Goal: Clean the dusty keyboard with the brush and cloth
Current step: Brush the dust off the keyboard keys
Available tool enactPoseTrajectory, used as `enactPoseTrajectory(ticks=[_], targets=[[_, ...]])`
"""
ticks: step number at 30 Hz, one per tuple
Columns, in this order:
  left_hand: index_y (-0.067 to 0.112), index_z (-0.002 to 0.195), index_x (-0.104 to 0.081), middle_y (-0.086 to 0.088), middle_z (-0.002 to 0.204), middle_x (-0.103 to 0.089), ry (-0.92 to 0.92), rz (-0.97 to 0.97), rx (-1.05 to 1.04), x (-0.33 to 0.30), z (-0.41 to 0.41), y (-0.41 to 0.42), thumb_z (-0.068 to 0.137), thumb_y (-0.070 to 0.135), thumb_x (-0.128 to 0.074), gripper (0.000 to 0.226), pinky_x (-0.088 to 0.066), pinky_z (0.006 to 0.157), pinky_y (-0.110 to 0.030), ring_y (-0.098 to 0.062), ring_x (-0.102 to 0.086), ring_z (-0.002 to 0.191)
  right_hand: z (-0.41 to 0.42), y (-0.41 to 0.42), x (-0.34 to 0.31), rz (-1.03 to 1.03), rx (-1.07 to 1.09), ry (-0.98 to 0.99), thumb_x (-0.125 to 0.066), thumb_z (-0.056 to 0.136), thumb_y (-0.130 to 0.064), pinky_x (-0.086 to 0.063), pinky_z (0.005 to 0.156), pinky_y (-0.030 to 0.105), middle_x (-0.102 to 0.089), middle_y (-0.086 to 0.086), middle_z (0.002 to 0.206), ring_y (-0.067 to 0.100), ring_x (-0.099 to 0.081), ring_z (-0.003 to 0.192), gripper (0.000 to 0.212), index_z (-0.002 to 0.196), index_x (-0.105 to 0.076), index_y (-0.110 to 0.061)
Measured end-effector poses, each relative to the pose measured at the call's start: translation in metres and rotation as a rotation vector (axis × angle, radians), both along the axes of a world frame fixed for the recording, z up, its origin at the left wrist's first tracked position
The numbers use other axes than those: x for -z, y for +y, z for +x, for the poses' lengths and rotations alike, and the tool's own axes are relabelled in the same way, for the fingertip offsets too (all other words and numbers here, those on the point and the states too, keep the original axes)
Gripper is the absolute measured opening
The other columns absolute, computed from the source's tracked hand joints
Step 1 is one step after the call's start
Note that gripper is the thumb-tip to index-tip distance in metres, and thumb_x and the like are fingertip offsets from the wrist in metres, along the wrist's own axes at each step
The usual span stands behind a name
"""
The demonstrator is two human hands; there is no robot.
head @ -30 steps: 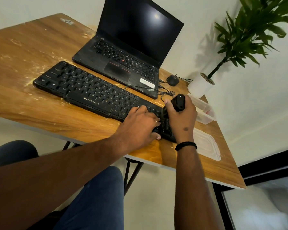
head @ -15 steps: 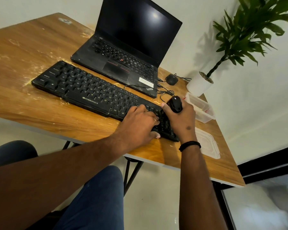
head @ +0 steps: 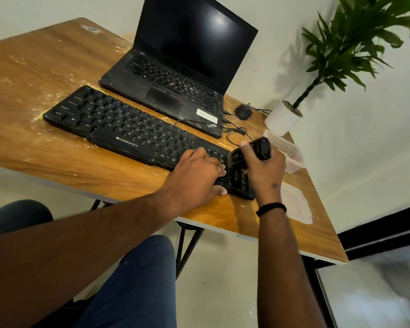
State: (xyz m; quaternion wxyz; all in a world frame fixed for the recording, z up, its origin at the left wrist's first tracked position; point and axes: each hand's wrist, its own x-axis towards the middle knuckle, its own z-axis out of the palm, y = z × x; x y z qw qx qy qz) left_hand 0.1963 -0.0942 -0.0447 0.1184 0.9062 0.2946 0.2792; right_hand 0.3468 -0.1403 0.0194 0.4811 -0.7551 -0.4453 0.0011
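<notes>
Currently brushing the number-pad end of the keyboard, which lies across the table from about nine o'clock toward four o'clock, just in front of the open laptop. Right hand curled firmly round the black brush, handle up toward one o'clock, bristles angled down toward seven o'clock onto the rightmost keys. Left hand laid flat on the keys just beside it at nine o'clock, fingers fairly straight and pressing, thumb on the front edge, gripping nothing.

To do this step well, probably best to:
- keep that left palm pressing down so the board cannot slide on the wood;
- sweep in short strokes along the gaps between key rows, bristle tips down in the channels, not skating over the caps;
- flick debris toward the open table edge at four o'clock, away from the laptop at twelve;
- work steadily from this end toward nine o'clock, where pale dust still speckles the table around the far corner;
- stay light, since hard pressure could pop a key.

Cloth not identifiable anywhere in view. Clear plastic container and its lid lying near the right hand at two and four o'clock, close enough to catch an elbow or stray grit.
</notes>
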Motion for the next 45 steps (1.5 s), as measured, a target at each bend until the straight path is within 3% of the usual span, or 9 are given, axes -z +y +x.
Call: enactPoseTrajectory(ticks=[3,8,14,17,22,28,32,39,45], targets=[[0.028,0.135,-0.063,0.013,0.137,-0.060,0.000,0.000,-0.004,0.000,0.000,0.000,0.092,0.061,-0.056,0.055,-0.032,0.103,-0.037,-0.015,-0.041,0.119,0.005,-0.001,0.002,-0.082,0.007,-0.101,-0.075,0.087,-0.037,-0.041,0.058,0.023,-0.064,0.005,0.074,0.015,-0.056,0.071,0.033,0.081,-0.065,-0.006],[0.028,0.134,-0.064,0.013,0.136,-0.060,-0.003,-0.005,-0.007,0.002,0.000,0.001,0.092,0.062,-0.056,0.055,-0.032,0.103,-0.036,-0.013,-0.040,0.118,0.024,-0.002,-0.003,-0.129,0.115,-0.065,-0.075,0.086,-0.039,-0.043,0.071,0.028,-0.067,0.000,0.079,0.021,-0.062,0.081,0.028,0.088,-0.070,-0.011],[0.028,0.135,-0.063,0.014,0.136,-0.060,-0.003,-0.007,-0.011,0.002,0.001,0.001,0.091,0.063,-0.056,0.056,-0.032,0.103,-0.037,-0.014,-0.040,0.119,0.008,0.005,-0.005,-0.200,0.189,-0.296,-0.072,0.088,-0.036,-0.041,0.070,0.028,-0.070,0.005,0.085,0.026,-0.061,0.082,0.024,0.094,-0.069,-0.012],[0.029,0.134,-0.063,0.013,0.136,-0.060,-0.005,-0.005,-0.009,0.002,0.002,0.001,0.090,0.063,-0.057,0.055,-0.032,0.102,-0.037,-0.014,-0.040,0.118,-0.003,0.002,-0.006,-0.307,0.015,-0.225,-0.078,0.085,-0.033,-0.041,0.067,0.030,-0.064,-0.003,0.077,0.022,-0.057,0.075,0.019,0.084,-0.065,-0.019],[0.030,0.130,-0.066,0.013,0.131,-0.062,-0.003,0.006,-0.012,0.000,0.000,0.000,0.091,0.061,-0.058,0.051,-0.034,0.100,-0.037,-0.016,-0.041,0.114,-0.017,0.008,-0.011,-0.144,-0.200,0.179,-0.079,0.085,-0.030,-0.051,0.058,0.027,-0.069,0.004,0.078,0.010,-0.062,0.066,0.024,0.093,-0.068,-0.010],[0.028,0.136,-0.062,0.012,0.138,-0.059,-0.002,-0.007,-0.007,0.000,-0.001,0.001,0.092,0.062,-0.056,0.056,-0.032,0.104,-0.038,-0.015,-0.040,0.120,0.006,-0.004,-0.005,-0.116,0.159,-0.031,-0.073,0.086,-0.036,-0.052,0.077,0.032,-0.066,-0.004,0.077,0.019,-0.064,0.080,0.018,0.080,-0.064,-0.022],[0.028,0.135,-0.062,0.013,0.139,-0.058,0.000,-0.007,0.000,0.001,0.001,0.001,0.092,0.063,-0.056,0.056,-0.032,0.103,-0.037,-0.015,-0.040,0.121,0.006,-0.014,-0.005,-0.157,0.248,-0.173,-0.069,0.089,-0.032,-0.041,0.070,0.027,-0.064,0.002,0.076,0.024,-0.062,0.077,0.020,0.082,-0.066,-0.014],[0.029,0.131,-0.065,0.012,0.134,-0.061,0.015,0.003,-0.013,0.000,0.001,0.000,0.091,0.064,-0.055,0.054,-0.034,0.102,-0.038,-0.016,-0.041,0.118,-0.019,-0.009,-0.001,-0.011,-0.019,0.194,-0.076,0.087,-0.028,-0.055,0.064,0.023,-0.066,-0.008,0.073,0.001,-0.066,0.068,0.015,0.079,-0.064,-0.023],[0.028,0.134,-0.063,0.012,0.136,-0.059,-0.005,-0.011,-0.006,0.000,0.000,0.001,0.091,0.062,-0.056,0.055,-0.032,0.103,-0.037,-0.014,-0.040,0.119,-0.010,-0.017,-0.009,-0.146,0.159,-0.145,-0.073,0.089,-0.035,-0.047,0.071,0.025,-0.061,-0.003,0.079,0.017,-0.059,0.078,0.020,0.090,-0.066,-0.017]])
